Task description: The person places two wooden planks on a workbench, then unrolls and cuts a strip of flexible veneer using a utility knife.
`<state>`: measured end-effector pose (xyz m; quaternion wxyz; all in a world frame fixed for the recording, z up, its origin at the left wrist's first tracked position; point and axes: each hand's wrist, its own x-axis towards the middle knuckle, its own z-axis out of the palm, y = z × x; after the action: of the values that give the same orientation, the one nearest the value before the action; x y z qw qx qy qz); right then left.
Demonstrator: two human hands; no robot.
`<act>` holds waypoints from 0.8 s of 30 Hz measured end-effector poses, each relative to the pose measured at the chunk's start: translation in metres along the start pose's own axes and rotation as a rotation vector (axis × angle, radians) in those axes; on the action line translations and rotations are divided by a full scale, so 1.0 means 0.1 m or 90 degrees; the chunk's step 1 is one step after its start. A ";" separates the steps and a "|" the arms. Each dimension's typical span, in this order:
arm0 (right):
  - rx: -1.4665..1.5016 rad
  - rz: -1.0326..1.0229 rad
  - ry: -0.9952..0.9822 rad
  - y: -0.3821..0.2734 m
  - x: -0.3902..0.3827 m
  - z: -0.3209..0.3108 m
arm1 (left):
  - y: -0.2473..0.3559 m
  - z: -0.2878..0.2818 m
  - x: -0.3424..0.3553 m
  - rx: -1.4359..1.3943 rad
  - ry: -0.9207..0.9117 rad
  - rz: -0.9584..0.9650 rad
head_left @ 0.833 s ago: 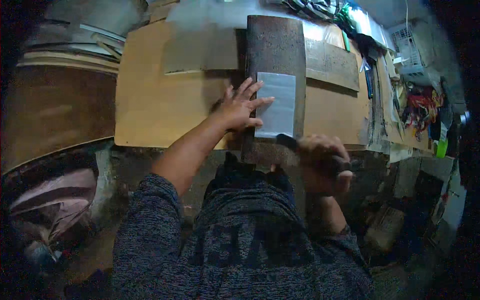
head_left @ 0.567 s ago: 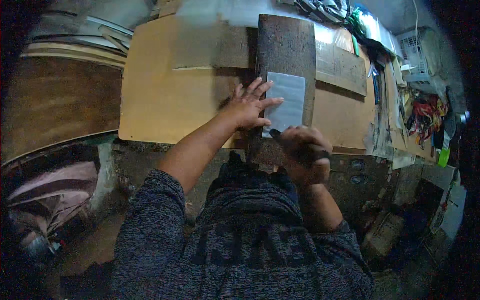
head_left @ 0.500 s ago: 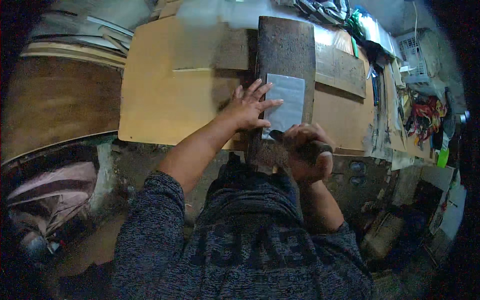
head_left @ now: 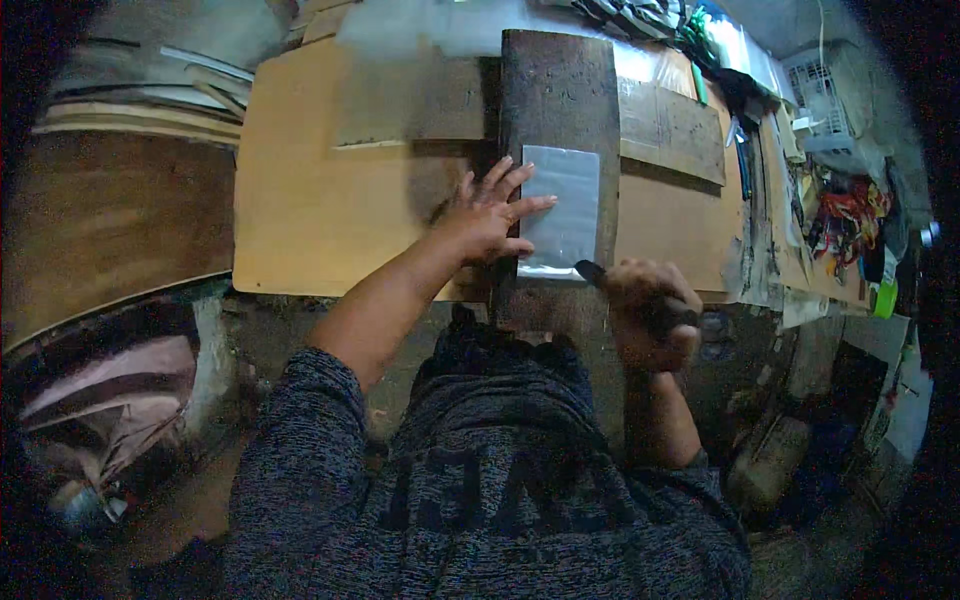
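A pale, translucent plastic sheet (head_left: 560,205) lies flat on a long dark wooden board (head_left: 556,85). My left hand (head_left: 488,218) rests with fingers spread over the board's left side, two fingertips reaching onto the sheet. Closed around a dark tool with a blunt, pointed tip (head_left: 590,271), my right hand (head_left: 652,308) is at the sheet's lower right corner. The tip touches or nearly touches the sheet's near edge, where a bright crease shows. Most of the tool is hidden in the fist, so its exact kind is unclear.
Under the board spreads a tan work surface (head_left: 300,210). A flat wooden piece (head_left: 670,130) lies right of the board. Farther right are a white plastic basket (head_left: 820,105) and a red tangled bundle (head_left: 850,220). Wood strips (head_left: 140,115) are stacked at the left.
My right hand has moved right with the dark tool, its tip passing along the sheet's near edge to the right corner. My left hand stays in place on the sheet.
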<state>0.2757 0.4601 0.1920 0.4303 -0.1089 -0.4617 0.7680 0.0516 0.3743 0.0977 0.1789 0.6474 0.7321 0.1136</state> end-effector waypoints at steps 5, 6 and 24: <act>0.094 -0.021 -0.083 -0.19 -0.02 -0.14 | -0.02 0.02 0.01 0.003 -0.012 -0.008; 0.095 -0.021 -0.082 -0.16 -0.01 -0.15 | -0.01 0.01 0.01 0.003 -0.011 -0.004; 0.003 -0.015 -0.070 -0.22 -0.14 0.13 | -0.01 0.01 -0.02 0.024 -0.021 -0.021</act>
<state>0.2894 0.4459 0.2140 0.4139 -0.0600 -0.4840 0.7687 0.0514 0.3724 0.0965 0.1805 0.6404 0.7415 0.0864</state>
